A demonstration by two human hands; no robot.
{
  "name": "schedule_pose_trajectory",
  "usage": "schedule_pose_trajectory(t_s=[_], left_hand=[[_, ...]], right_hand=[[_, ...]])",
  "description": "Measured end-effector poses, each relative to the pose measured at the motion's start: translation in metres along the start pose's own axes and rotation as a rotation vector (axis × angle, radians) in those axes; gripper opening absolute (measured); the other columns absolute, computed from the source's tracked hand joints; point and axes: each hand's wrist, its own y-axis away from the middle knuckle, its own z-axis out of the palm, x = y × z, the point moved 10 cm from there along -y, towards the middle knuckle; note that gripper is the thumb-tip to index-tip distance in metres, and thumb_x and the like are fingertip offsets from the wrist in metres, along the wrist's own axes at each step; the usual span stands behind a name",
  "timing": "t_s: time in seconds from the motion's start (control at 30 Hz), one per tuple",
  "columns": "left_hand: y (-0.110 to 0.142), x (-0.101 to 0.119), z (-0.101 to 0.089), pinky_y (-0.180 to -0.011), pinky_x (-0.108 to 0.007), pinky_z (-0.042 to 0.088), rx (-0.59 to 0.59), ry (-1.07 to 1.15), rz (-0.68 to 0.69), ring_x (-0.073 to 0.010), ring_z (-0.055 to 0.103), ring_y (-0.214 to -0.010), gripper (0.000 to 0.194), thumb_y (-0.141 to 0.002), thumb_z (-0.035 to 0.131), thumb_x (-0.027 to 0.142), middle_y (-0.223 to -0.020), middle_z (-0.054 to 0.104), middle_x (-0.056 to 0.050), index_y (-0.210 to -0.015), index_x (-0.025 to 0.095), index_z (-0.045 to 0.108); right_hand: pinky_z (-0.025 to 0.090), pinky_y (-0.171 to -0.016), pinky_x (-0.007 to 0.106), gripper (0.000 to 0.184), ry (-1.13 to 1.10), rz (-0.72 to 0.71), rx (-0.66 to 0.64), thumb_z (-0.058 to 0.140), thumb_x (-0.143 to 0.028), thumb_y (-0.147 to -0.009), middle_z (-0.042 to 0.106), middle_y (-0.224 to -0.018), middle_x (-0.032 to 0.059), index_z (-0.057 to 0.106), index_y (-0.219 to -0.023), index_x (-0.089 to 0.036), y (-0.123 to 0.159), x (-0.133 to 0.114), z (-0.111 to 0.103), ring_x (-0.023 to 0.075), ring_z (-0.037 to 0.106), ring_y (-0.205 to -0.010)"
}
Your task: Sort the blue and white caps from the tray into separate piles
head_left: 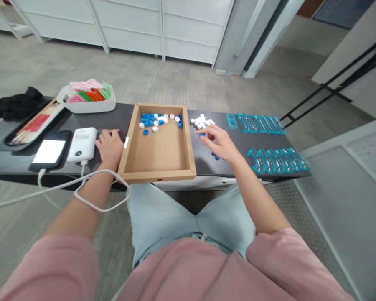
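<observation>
My right hand [218, 142] is right of the cardboard tray [191, 161], its fingertips pinched on a small blue cap-like piece [202, 134]. Just beyond it lies a heap of white pieces [201, 121] of similar size. Partly hidden under this hand are a few more blue pieces [216, 156]. Inside the tray, blue and white pieces are scattered along the far side, with one blue piece [146, 132] nearer the middle. My left hand [110, 146] rests on the dark table by the tray's left wall, fingers loosely spread and holding nothing.
Left on the table [122, 115] are a white power bank [82, 144], a lit phone [50, 150], a long tray of sticks [34, 125] and a white basket [90, 107] of colourful strips. White cables [103, 210] cross my left forearm. Teal plastic parts [277, 161] lie in rows at right.
</observation>
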Motion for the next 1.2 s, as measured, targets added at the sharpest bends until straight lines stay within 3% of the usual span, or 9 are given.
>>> schedule_pose_trajectory(t_s=[0.07,0.13,0.2,0.3,0.43,0.7,0.87,1.03,1.2], left_hand=[[-0.002,-0.002,0.001,-0.129,-0.061,0.040,-0.009,0.018,-0.005,-0.0510,0.053,-0.161,0.064,-0.121,0.030,0.026,-0.177,0.051,-0.038,-0.173,0.003,0.061],[-0.004,-0.004,0.002,-0.131,-0.062,0.039,-0.006,0.034,-0.015,-0.0505,0.052,-0.162,0.064,-0.121,0.030,0.024,-0.178,0.052,-0.037,-0.173,0.005,0.061],[-0.005,-0.005,0.003,-0.132,-0.063,0.039,-0.003,0.035,-0.029,-0.0514,0.051,-0.164,0.066,-0.120,0.027,0.024,-0.179,0.051,-0.037,-0.173,0.005,0.061],[-0.005,-0.006,0.002,-0.134,-0.064,0.038,-0.009,0.027,-0.056,-0.0516,0.050,-0.169,0.069,-0.120,0.022,0.025,-0.180,0.049,-0.036,-0.175,0.008,0.060],[-0.002,-0.003,-0.001,-0.133,-0.063,0.039,-0.020,0.001,-0.071,-0.0509,0.051,-0.169,0.072,-0.119,0.020,0.027,-0.178,0.049,-0.039,-0.175,0.007,0.059],[0.002,0.001,-0.006,-0.132,-0.063,0.042,0.011,-0.044,-0.079,-0.0505,0.053,-0.167,0.074,-0.116,0.017,0.026,-0.175,0.052,-0.038,-0.172,0.005,0.061],[0.000,-0.001,-0.003,-0.134,-0.064,0.040,-0.007,-0.030,-0.080,-0.0529,0.051,-0.166,0.073,-0.118,0.020,0.027,-0.180,0.048,-0.040,-0.173,0.001,0.060],[-0.006,-0.004,-0.001,-0.120,-0.058,0.049,0.016,-0.068,-0.055,-0.0511,0.058,-0.156,0.064,-0.118,0.024,0.024,-0.169,0.057,-0.039,-0.165,0.008,0.065],[-0.006,-0.005,-0.001,-0.121,-0.056,0.046,0.023,-0.034,-0.028,-0.0489,0.056,-0.155,0.059,-0.119,0.029,0.023,-0.170,0.056,-0.036,-0.165,0.009,0.064]], right_hand=[[0.061,-0.090,0.044,0.029,0.006,0.185,0.192,0.070,-0.056,-0.113,0.076,-0.105,0.0051,0.080,-0.125,-0.031,0.047,0.045,-0.042,0.0260,0.069,-0.088],[0.062,-0.087,0.043,0.034,0.013,0.347,0.358,0.072,-0.064,-0.108,0.074,-0.099,0.0029,0.073,-0.118,-0.031,0.094,0.082,-0.067,0.0258,0.069,-0.086],[0.062,-0.085,0.043,0.039,0.012,0.452,0.444,0.074,-0.069,-0.102,0.074,-0.095,0.0021,0.067,-0.110,-0.032,0.132,0.107,-0.073,0.0260,0.069,-0.085],[0.061,-0.080,0.042,0.039,-0.001,0.525,0.440,0.077,-0.068,-0.095,0.074,-0.087,0.0016,0.063,-0.101,-0.032,0.159,0.123,-0.059,0.0257,0.069,-0.079],[0.062,-0.077,0.042,0.027,0.009,0.543,0.427,0.077,-0.054,-0.091,0.076,-0.089,0.0038,0.065,-0.098,-0.030,0.163,0.125,-0.045,0.0261,0.072,-0.079],[0.067,-0.083,0.043,0.019,-0.004,0.511,0.385,0.073,-0.034,-0.090,0.085,-0.116,0.0119,0.068,-0.108,-0.029,0.160,0.123,-0.038,0.0323,0.084,-0.109],[0.068,-0.084,0.045,0.018,0.035,0.519,0.398,0.070,-0.036,-0.093,0.085,-0.120,0.0134,0.066,-0.110,-0.030,0.162,0.123,-0.037,0.0321,0.082,-0.105],[0.066,-0.078,0.044,0.023,0.058,0.513,0.430,0.071,-0.047,-0.098,0.084,-0.119,0.0124,0.068,-0.114,-0.030,0.164,0.120,-0.040,0.0311,0.078,-0.097],[0.066,-0.086,0.048,0.025,0.074,0.402,0.403,0.070,-0.049,-0.106,0.084,-0.115,0.0107,0.075,-0.122,-0.031,0.129,0.083,-0.044,0.0316,0.076,-0.097]])
